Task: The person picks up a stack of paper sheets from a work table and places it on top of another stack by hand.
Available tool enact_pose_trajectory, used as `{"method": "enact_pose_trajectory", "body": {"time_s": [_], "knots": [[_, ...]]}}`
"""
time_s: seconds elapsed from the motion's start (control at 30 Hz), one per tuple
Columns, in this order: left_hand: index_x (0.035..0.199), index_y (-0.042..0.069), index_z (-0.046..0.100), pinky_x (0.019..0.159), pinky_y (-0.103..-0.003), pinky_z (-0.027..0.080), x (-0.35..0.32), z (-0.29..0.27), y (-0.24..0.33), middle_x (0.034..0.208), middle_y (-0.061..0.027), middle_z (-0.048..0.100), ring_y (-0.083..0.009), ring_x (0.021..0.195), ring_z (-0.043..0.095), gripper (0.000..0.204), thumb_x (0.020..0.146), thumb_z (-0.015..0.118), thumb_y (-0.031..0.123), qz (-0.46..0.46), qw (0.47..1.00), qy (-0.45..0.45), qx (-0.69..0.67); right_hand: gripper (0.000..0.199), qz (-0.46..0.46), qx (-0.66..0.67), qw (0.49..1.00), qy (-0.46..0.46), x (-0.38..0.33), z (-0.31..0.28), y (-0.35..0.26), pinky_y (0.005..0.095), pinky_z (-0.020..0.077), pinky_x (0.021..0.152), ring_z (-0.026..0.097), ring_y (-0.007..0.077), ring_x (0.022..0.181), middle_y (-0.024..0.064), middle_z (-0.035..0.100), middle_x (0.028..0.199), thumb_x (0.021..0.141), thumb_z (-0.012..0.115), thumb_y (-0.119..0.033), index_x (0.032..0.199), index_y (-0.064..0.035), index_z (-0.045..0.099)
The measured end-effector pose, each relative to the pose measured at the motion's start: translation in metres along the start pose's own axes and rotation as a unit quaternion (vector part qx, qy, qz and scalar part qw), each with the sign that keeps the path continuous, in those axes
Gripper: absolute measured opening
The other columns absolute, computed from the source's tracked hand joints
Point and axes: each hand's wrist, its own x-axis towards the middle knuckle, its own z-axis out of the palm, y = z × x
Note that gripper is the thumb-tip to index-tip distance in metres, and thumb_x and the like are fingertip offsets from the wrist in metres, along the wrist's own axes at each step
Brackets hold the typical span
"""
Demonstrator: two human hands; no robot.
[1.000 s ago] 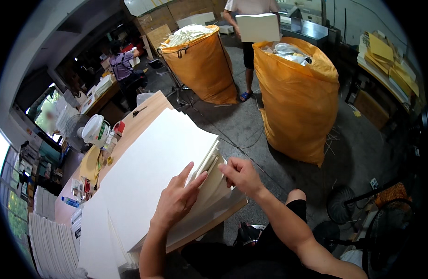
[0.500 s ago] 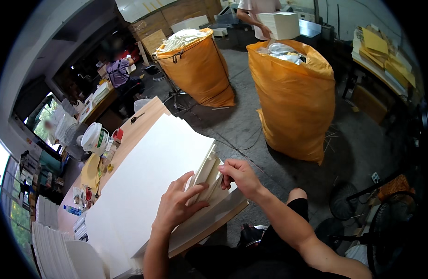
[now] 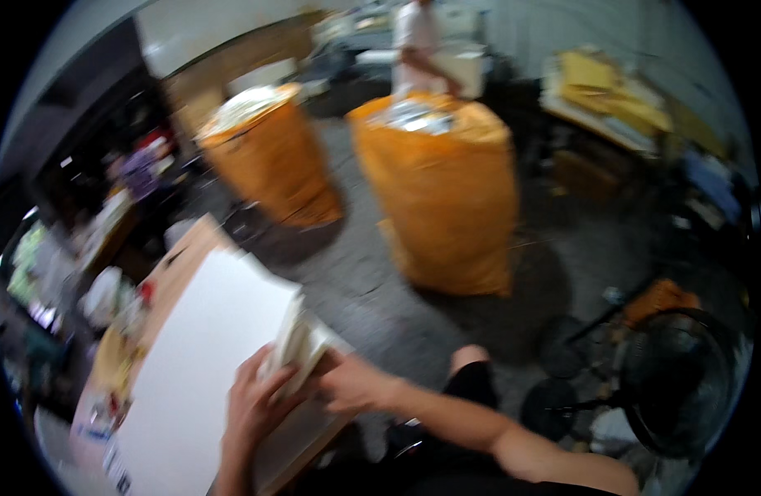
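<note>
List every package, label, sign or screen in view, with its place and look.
Near sack: floor, centre; tall, orange, stuffed full.
Far sack: floor, left of it; orange, pale contents on top.
White box: held by a person at the back.
Labels, signs, screens: too blurred to tell.

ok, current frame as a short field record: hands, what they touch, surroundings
left hand: left hand grips the edge of a thick stack of white paper sheets
right hand: right hand touches the same edge from the right
support: stack lies on a brown wooden tabletop
behind: two tall orange sacks, near one, far one
other person: stands behind the near sack
image: motion-blurred
</note>
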Motion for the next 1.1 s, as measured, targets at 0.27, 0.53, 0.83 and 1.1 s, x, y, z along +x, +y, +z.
{"method": "enact_pose_trajectory", "body": {"time_s": [0.27,0.53,0.83,1.1], "knots": [[0.160,0.009,0.035,0.115,-0.052,0.039,-0.058,0.024,-0.036,0.161,-0.0315,0.032,-0.0511,0.143,0.038,0.076,0.099,0.067,0.041,0.000,0.995,-0.009,0.098,0.032,-0.017,0.142,0.990,0.000,0.036,0.079,0.008,0.0517,0.0544,0.075,0.067,0.0430,0.083,0.0240,0.070,0.087,0.074,0.070,-0.030,0.092,-0.0039,0.074],[0.161,0.004,0.030,0.118,-0.057,0.031,-0.097,0.004,-0.030,0.163,-0.0267,0.034,-0.0489,0.141,0.043,0.079,0.098,0.062,0.038,-0.120,0.963,-0.038,0.240,0.039,-0.055,0.131,0.990,0.013,0.045,0.082,0.012,0.0532,0.0540,0.075,0.067,0.0443,0.082,0.0248,0.070,0.084,0.074,0.072,-0.038,0.091,-0.0020,0.074],[0.122,-0.004,0.060,0.126,-0.062,0.022,-0.311,0.008,-0.090,0.132,-0.0207,0.063,-0.0405,0.139,0.051,0.034,0.095,0.059,0.015,-0.289,0.850,0.203,0.391,0.062,0.081,0.070,0.973,-0.204,0.019,-0.013,-0.008,0.0469,0.0559,0.087,0.072,0.0399,0.085,0.0226,0.071,0.083,0.095,0.064,-0.059,0.097,0.0034,0.070],[0.104,0.002,0.067,0.123,-0.066,0.026,-0.281,-0.024,-0.032,0.101,-0.0154,0.071,-0.0415,0.118,0.064,0.033,0.072,0.059,0.000,-0.291,0.876,0.185,0.338,0.047,0.013,-0.033,0.998,-0.055,0.003,0.011,-0.002,0.0466,0.0491,0.098,0.070,0.0371,0.095,0.0196,0.073,0.091,0.087,0.075,-0.046,0.100,-0.0008,0.074]]}}
